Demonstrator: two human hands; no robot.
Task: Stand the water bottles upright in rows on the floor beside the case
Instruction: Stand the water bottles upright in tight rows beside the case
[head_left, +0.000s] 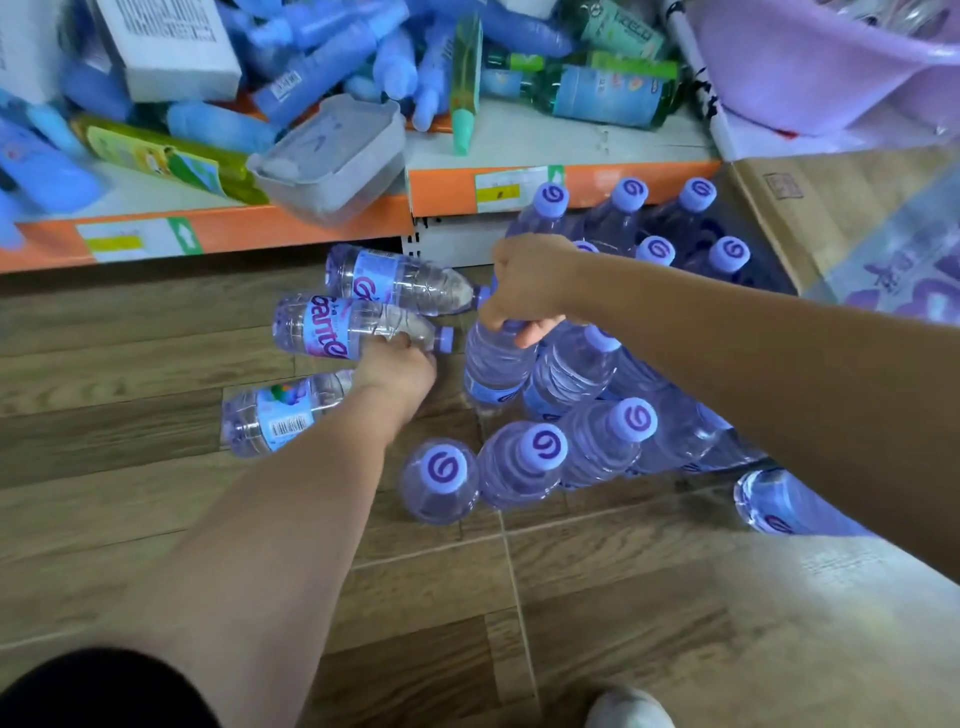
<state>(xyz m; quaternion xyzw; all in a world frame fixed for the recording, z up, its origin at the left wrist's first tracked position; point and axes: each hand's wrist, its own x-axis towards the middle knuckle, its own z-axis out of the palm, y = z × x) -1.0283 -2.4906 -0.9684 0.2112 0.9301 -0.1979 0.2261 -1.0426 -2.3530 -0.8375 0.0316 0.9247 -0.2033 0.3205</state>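
Purple-capped water bottles stand in rows on wood-look flooring, with several more lying down.

The left hand curls round the neck of a lying bottle. The right hand grips the top of an upright bottle at the edge of the rows, beside the cardboard case. The likely risk is a knock: the standing bottles are packed close, so swinging the lying one up, or brushing them with a forearm, could topple neighbours in a chain. The round bottles could also roll away on the smooth plank floor. Two more lie nearby on the left, and another sits at the lower right. An orange-edged shop shelf heaped with goods runs along behind.
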